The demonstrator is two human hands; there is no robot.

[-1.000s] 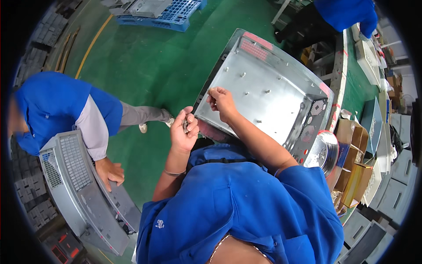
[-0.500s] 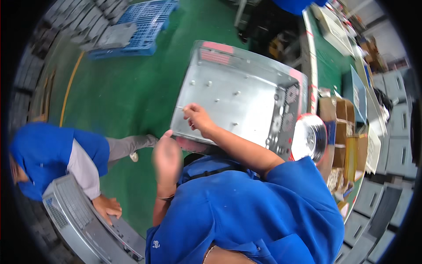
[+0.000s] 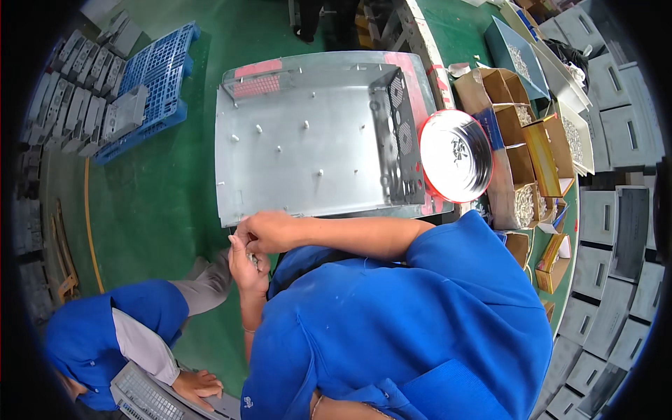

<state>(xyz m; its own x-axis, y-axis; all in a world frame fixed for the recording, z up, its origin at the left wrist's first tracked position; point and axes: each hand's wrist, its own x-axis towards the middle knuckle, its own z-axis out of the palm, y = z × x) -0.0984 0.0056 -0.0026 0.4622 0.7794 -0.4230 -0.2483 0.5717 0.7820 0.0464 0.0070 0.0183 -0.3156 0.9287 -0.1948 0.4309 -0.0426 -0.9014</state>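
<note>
The step in hand looks like sorting or picking: the left hand (image 3: 248, 274) is curled upward around a few small pale hard pieces (image 3: 253, 260), and the right hand (image 3: 271, 231) is bent over it with its fingers bunched at the left fingertips. Whether the right fingers pinch a piece cannot be told, as the knuckles hide their tips. As a judgement, a move from here calls for one piece gripped singly while the left fingers cup the others.

Just beyond the fingers lies one shallow, grey metal, tray-shaped housing (image 3: 280, 192), open side up, its near left corner right by the hands. On its floor I count eight upright pegs (image 3: 306, 124), five bold and three fainter; marks along its edges are too small to count. To the right of the fingers, beside the housing, is one round shiny metal bowl with a red rim (image 3: 479, 159), holding a little heap of dark bits (image 3: 458, 150), too many to count. Farther right, one blue open bin (image 3: 498, 45) and several brown cardboard compartments (image 3: 498, 87) stand on the green table (image 3: 448, 28).
</note>
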